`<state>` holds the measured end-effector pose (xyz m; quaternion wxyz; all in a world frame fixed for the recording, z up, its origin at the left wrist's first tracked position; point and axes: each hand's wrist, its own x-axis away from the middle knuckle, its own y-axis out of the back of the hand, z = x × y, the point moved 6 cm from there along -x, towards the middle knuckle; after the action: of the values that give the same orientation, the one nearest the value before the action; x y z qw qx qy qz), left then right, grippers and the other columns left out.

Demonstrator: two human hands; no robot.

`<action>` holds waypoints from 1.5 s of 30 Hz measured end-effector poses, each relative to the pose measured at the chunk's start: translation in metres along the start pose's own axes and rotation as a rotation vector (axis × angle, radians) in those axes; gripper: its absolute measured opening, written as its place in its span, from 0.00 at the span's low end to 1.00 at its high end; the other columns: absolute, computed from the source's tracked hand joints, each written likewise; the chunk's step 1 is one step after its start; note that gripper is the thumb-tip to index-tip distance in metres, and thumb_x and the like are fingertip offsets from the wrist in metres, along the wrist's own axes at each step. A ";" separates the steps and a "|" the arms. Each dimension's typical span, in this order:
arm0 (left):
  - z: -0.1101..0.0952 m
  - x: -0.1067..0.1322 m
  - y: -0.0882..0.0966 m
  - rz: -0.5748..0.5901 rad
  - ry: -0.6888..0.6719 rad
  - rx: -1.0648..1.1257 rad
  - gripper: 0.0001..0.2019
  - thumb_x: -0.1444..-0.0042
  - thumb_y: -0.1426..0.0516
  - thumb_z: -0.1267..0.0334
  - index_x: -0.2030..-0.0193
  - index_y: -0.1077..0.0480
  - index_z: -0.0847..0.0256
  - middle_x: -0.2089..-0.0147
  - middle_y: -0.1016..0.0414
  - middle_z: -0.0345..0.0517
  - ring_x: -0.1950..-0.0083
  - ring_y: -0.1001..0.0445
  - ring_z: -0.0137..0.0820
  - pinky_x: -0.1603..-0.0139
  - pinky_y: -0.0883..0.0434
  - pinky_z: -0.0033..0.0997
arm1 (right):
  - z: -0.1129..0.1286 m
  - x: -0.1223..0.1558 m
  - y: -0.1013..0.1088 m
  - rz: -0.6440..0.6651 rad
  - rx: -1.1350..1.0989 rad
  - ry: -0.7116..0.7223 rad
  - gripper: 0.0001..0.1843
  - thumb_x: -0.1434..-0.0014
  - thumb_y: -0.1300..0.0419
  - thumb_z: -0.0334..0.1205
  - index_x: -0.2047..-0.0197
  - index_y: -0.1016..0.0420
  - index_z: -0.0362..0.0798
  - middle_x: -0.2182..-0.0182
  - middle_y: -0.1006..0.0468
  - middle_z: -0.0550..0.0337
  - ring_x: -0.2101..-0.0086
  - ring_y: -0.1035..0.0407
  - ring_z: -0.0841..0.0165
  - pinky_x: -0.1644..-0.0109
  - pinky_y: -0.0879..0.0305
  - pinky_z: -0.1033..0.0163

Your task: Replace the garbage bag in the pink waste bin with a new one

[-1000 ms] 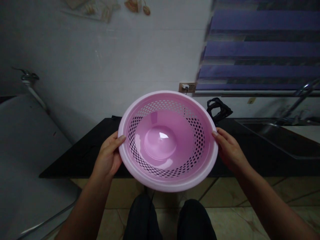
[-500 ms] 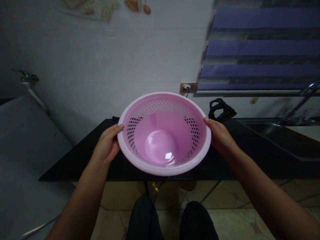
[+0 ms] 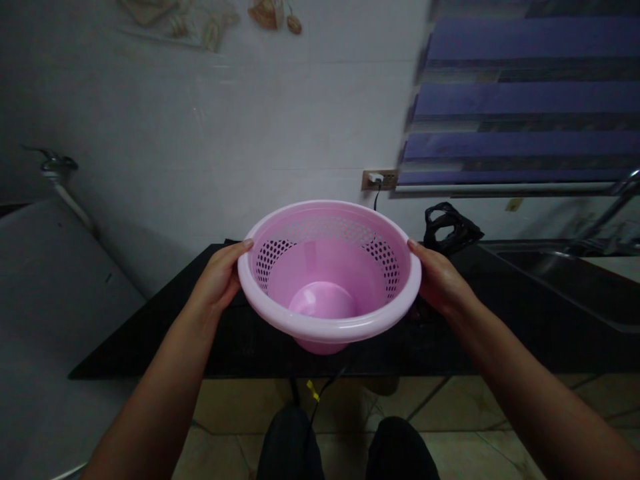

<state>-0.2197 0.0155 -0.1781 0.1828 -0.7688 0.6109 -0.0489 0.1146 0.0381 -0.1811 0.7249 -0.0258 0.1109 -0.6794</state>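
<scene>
**Head view**

1. A pink plastic basket (image 3: 327,273) is held in front of the person, tipped slightly so its inside shows. It is round, with a thick, smooth rim, a band of small holes around the upper wall, and a solid, rounded bottom that bulges just below the front of the rim.
2. The left hand (image 3: 217,277) grasps the basket's left side, with the fingers curled over the rim. The right hand (image 3: 440,280) grasps the opposite side in the same way. Both are firmly holding the basket, and the bare forearms reach in from the lower corners.
3. Behind and below the basket is a black counter (image 3: 150,340). The basket appears to be held above it, not resting on it.
4. To the right, a metal sink (image 3: 560,273) is set into the counter, with a faucet (image 3: 620,200) at the edge of the view. A crumpled black bag (image 3: 453,229) sits at the back of the counter, near the right hand.
5. On the white wall (image 3: 150,120) above, a power outlet (image 3: 379,179) has a thin black cord (image 3: 376,199) hanging from it. To its right is a blue striped blind (image 3: 520,100).
6. At far left, a pale grey appliance lid (image 3: 55,320) stands below a wall tap (image 3: 57,167) — the exact appliance is hard to tell.
7. At the bottom, the person's knees in dark trousers (image 3: 290,447) show above a tiled floor (image 3: 225,413).
</scene>
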 end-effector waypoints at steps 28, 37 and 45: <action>0.027 -0.047 -0.008 -0.079 0.020 0.071 0.08 0.60 0.38 0.60 0.74 0.28 0.63 0.78 0.28 0.41 0.71 0.28 0.31 0.64 0.29 0.32 | -0.017 -0.038 0.002 -0.110 -0.001 0.100 0.22 0.56 0.36 0.59 0.73 0.32 0.48 0.79 0.32 0.62 0.75 0.36 0.71 0.69 0.34 0.64; 0.030 -0.051 -0.011 -0.046 0.049 0.112 0.08 0.58 0.40 0.59 0.74 0.28 0.62 0.76 0.26 0.43 0.64 0.25 0.37 0.58 0.28 0.36 | -0.018 -0.037 0.002 -0.022 -0.024 -0.024 0.21 0.57 0.34 0.56 0.67 0.28 0.49 0.75 0.26 0.61 0.72 0.32 0.68 0.66 0.33 0.61; 0.032 -0.056 -0.011 0.022 0.030 0.123 0.11 0.56 0.40 0.58 0.71 0.28 0.64 0.75 0.26 0.44 0.62 0.24 0.38 0.57 0.29 0.37 | -0.017 -0.037 0.003 0.016 0.066 -0.017 0.22 0.55 0.37 0.60 0.68 0.30 0.50 0.78 0.28 0.61 0.74 0.32 0.67 0.69 0.34 0.61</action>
<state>-0.2140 0.0781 -0.1954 0.2208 -0.7485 0.6180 -0.0957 0.1118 0.0766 -0.1936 0.7318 -0.0067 0.0828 -0.6765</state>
